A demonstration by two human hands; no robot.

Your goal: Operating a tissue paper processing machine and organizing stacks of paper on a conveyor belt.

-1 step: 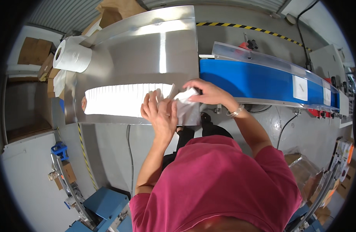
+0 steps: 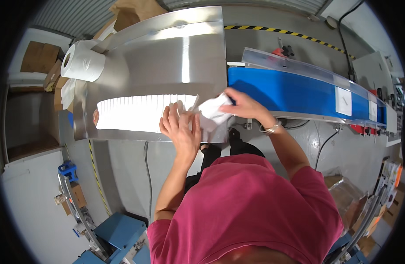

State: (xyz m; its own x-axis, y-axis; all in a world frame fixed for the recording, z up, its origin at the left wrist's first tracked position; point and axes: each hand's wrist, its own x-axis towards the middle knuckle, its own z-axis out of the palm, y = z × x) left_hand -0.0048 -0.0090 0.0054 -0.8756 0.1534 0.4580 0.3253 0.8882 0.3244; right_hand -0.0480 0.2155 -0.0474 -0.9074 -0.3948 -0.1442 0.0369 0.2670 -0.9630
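A long row of thin white packets [image 2: 132, 113], packed face to face, lies along the near side of the steel table [image 2: 145, 70]. My left hand [image 2: 181, 127] rests over the right end of this row, its fingers spread across the packets. Just beyond that end, my right hand [image 2: 244, 105] pinches a single flat white packet [image 2: 213, 108] by its right side. That packet is tilted above the table's right edge, next to the near end of the blue conveyor belt [image 2: 277, 90]. Fingers hide part of the row's end.
Farther right along the belt lie a white packet [image 2: 343, 101] and another [image 2: 373, 110], beside a clear guard [image 2: 295, 64]. A big white roll [image 2: 88, 64] sits at the table's far left corner. Brown paper [image 2: 136, 11] is bunched behind the table.
My right hand has moved slightly right and the packet in it has turned flatter and more into view. The packets on the belt have shifted a little right. My left hand stays put.
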